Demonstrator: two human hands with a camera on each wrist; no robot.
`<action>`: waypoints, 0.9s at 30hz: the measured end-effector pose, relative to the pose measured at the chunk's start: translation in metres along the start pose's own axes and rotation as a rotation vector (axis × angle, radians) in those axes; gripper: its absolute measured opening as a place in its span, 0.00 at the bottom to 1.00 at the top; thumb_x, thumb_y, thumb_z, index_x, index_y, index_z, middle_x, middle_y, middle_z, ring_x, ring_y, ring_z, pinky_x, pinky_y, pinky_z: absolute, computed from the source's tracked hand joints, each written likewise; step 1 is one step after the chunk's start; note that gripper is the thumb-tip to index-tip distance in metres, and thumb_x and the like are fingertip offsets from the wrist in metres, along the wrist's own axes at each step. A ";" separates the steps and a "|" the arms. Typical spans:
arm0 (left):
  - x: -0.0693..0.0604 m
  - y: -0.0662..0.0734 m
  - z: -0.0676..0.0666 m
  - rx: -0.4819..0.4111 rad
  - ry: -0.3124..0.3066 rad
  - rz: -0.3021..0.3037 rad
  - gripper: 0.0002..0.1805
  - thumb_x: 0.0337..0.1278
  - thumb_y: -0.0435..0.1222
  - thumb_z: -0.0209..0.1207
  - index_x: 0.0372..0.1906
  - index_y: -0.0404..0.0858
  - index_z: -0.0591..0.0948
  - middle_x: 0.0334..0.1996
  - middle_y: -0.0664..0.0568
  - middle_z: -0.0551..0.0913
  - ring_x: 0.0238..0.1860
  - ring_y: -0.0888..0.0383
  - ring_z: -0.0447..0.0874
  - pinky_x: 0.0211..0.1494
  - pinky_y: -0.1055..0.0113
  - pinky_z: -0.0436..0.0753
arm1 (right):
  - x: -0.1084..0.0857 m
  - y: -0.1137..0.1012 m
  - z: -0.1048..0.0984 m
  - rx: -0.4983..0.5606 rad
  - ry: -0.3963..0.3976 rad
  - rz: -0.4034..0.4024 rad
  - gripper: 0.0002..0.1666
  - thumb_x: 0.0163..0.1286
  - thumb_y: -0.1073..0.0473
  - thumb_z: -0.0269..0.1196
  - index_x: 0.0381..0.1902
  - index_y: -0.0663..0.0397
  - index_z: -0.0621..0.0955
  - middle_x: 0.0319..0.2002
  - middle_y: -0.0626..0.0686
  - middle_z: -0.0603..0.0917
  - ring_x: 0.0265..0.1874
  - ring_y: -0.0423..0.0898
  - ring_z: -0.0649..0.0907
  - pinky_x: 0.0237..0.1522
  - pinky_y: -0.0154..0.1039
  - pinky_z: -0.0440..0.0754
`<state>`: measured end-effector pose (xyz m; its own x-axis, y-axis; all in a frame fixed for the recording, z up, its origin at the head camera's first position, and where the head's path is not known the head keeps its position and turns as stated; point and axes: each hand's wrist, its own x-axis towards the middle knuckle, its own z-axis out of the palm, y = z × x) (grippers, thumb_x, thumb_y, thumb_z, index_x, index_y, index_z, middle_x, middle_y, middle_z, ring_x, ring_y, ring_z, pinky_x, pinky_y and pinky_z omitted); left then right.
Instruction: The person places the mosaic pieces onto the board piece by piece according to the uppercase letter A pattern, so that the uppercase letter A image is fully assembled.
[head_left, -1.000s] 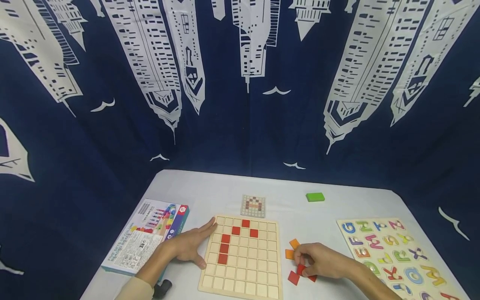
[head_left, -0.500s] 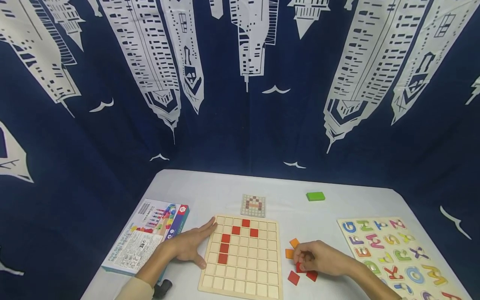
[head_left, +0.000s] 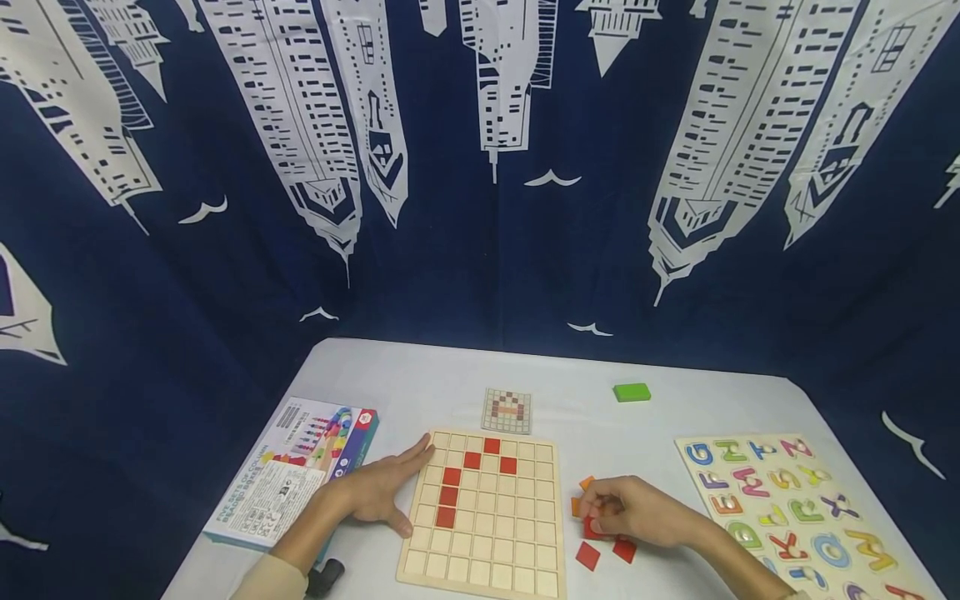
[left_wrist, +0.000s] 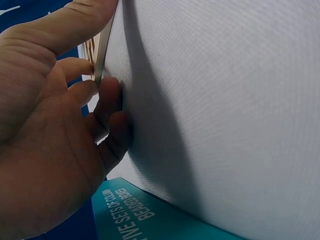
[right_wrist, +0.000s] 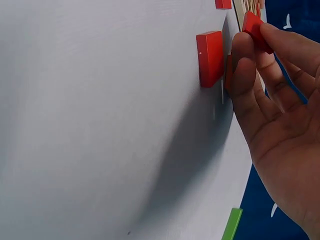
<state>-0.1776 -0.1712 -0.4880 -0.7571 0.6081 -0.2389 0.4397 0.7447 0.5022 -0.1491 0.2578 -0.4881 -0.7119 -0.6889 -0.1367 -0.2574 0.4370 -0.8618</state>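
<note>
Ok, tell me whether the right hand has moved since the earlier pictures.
Yes, slightly: in the head view, the right hand has shifted left, toward the wooden board, which has stayed put, and covers more of the orange tiles.

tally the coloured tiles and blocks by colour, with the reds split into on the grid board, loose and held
Board red tiles: 6
Loose red tiles: 2
Held red tile, in the right hand: 1
Orange tiles, partly hidden: 2 showing
Green block: 1
Total: 12 showing
</note>
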 end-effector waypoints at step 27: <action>0.000 0.001 0.000 0.003 -0.003 -0.007 0.67 0.19 0.57 0.70 0.73 0.46 0.49 0.73 0.56 0.37 0.70 0.47 0.48 0.66 0.47 0.57 | 0.042 -0.017 0.017 -0.001 0.090 0.045 0.08 0.62 0.57 0.62 0.40 0.46 0.80 0.31 0.47 0.82 0.19 0.42 0.77 0.21 0.31 0.75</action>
<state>-0.1773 -0.1710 -0.4874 -0.7587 0.6037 -0.2446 0.4359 0.7496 0.4981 -0.1635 0.2110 -0.4878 -0.7784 -0.6140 -0.1310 -0.2245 0.4671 -0.8552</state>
